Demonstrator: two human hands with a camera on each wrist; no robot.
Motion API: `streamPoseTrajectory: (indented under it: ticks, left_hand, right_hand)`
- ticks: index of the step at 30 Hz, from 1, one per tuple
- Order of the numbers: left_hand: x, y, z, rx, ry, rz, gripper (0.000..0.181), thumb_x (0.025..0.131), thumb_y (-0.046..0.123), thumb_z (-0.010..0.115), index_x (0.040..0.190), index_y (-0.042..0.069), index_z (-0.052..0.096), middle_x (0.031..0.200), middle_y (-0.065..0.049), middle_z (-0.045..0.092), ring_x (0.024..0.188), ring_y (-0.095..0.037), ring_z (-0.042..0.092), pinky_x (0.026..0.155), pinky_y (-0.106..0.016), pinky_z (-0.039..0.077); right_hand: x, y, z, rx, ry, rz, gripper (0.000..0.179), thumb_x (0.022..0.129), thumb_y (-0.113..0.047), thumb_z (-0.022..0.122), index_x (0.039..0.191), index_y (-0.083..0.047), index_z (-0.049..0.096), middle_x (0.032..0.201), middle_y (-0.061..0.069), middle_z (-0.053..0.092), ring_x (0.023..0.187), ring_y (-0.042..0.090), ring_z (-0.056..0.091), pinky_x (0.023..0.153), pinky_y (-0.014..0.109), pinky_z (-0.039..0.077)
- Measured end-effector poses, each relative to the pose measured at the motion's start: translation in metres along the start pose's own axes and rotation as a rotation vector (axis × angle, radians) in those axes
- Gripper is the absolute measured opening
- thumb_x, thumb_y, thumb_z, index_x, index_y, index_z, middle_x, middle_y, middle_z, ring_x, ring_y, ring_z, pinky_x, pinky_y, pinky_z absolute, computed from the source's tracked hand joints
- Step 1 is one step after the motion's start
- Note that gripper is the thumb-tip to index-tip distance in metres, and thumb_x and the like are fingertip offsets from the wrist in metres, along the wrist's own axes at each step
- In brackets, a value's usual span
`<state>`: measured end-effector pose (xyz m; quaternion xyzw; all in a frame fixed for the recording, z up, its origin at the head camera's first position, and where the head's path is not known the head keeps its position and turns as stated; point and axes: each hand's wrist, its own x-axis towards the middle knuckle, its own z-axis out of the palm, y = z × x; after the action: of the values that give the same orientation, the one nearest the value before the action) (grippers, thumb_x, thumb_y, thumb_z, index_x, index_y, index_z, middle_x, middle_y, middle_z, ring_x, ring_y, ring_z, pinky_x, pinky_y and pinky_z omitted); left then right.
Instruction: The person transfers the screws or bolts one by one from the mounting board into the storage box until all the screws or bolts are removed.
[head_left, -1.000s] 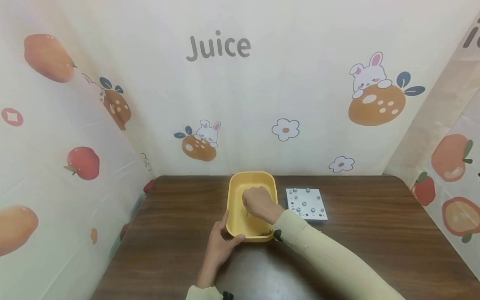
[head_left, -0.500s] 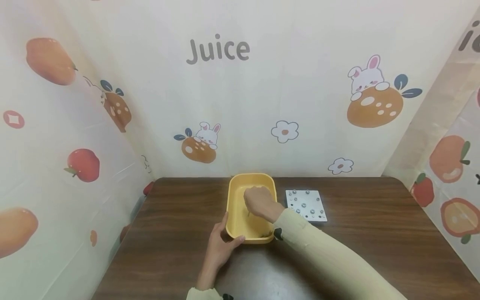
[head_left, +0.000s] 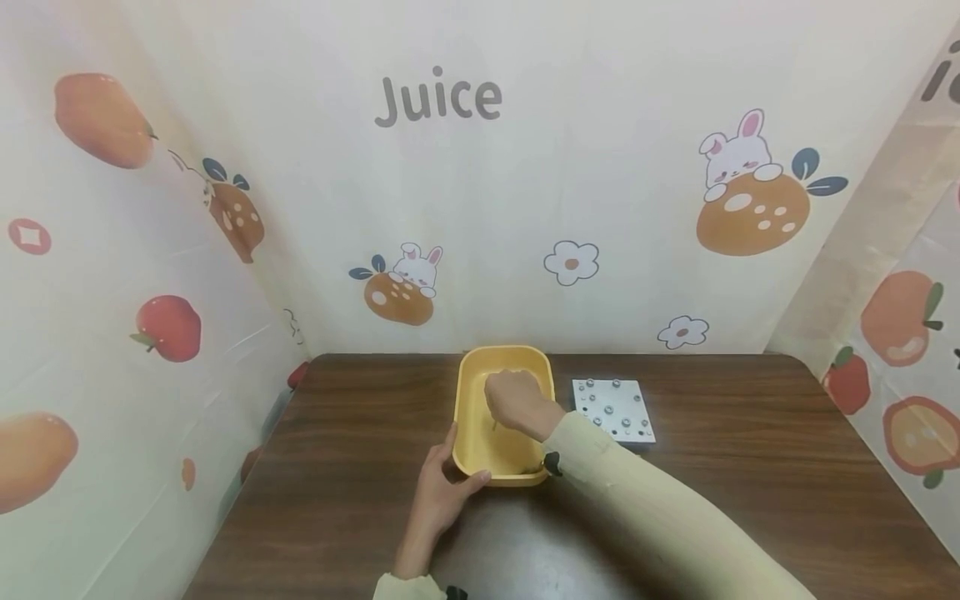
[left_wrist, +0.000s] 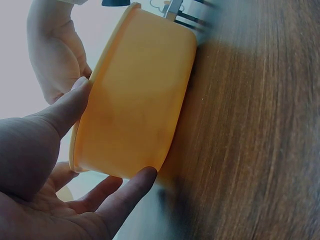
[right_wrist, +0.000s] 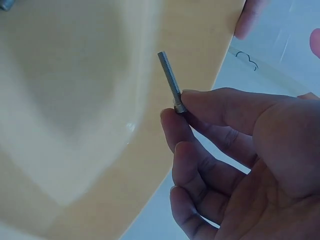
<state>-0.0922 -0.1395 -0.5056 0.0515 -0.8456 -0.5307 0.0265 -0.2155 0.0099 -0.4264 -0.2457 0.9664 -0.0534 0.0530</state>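
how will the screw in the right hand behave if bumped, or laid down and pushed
The screw looks metallic, so it is probably stiff. Slender and round, it may roll if pushed on its side. The right hand pinches it by one end, so a bump might tilt it.

place: screened-off tabletop booth | wood-grain table (head_left: 750,433) | fruit-and-rabbit printed sheets (head_left: 480,192) on three sides | wider room: cannot tell
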Motion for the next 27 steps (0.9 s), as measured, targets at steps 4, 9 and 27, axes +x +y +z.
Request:
streamPoseTrajectory:
  ticks: [4,9,27]
  left_hand:
    - [0.0,0.0,0.0,0.0,-0.001,0.002,0.097,0.081,0.023,0.093,0.162,0.009,0.042,0.135,-0.019,0.06,0.127,-0.036,0.057,0.115,-0.062,0.041]
    - [0.0,0.0,0.0,0.003,-0.005,0.013,0.096,0.082,0.023,0.093,0.163,0.009,0.042,0.134,-0.019,0.06,0.124,-0.035,0.057,0.113,-0.063,0.043]
    - [0.0,0.001,0.0,0.016,-0.005,-0.022,0.097,0.082,0.024,0.093,0.163,0.012,0.041,0.135,-0.017,0.059,0.123,-0.034,0.057,0.114,-0.063,0.042]
  right_hand:
    - [0.004,0.0,0.002,-0.009,-0.008,0.011,0.038,0.092,0.004,0.062,0.061,-0.015,0.05,0.057,-0.002,0.048,0.051,0.014,0.046,0.049,0.027,0.042]
    - [0.008,0.001,0.004,-0.016,-0.006,0.009,0.037,0.091,0.004,0.062,0.062,-0.015,0.049,0.056,-0.002,0.046,0.049,0.014,0.045,0.048,0.026,0.041]
    - [0.013,-0.005,0.008,0.02,-0.101,0.023,0.032,0.092,0.009,0.058,0.069,-0.013,0.051,0.06,-0.002,0.046,0.051,0.013,0.043,0.052,0.026,0.042]
